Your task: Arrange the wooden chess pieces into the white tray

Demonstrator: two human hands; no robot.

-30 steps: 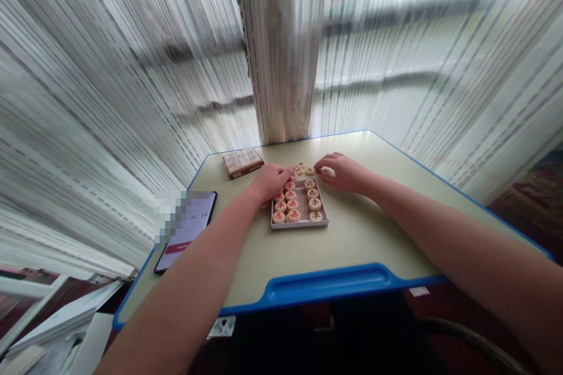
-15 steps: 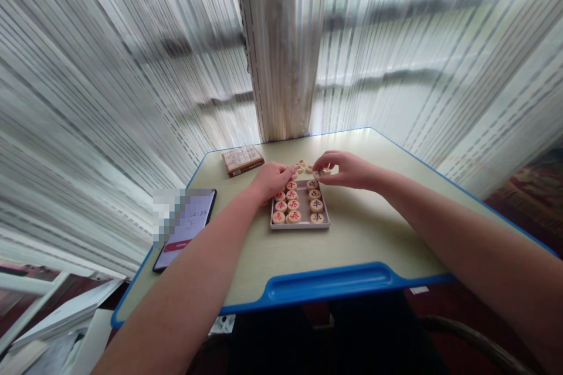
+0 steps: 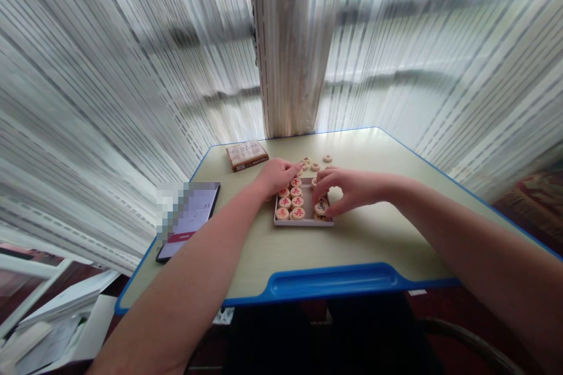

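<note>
A shallow grey tray (image 3: 302,222) on the desk holds round wooden chess pieces (image 3: 291,202) with red and black characters in rows. My left hand (image 3: 276,176) rests curled at the tray's far left corner, fingertips on a piece there. My right hand (image 3: 349,189) is over the tray's right column, fingers pinched on a black-marked piece (image 3: 321,207). Loose pieces (image 3: 328,158) lie beyond the tray.
A brown box lid (image 3: 246,155) sits at the desk's far left. A phone (image 3: 189,220) with a lit screen lies near the left edge. The desk (image 3: 387,246) has a blue rim with a pen groove (image 3: 329,281) in front. Sheer curtains hang close behind.
My right hand has come back from the loose pieces beyond the tray to the tray's right column, carrying a piece. My left hand has barely moved.
</note>
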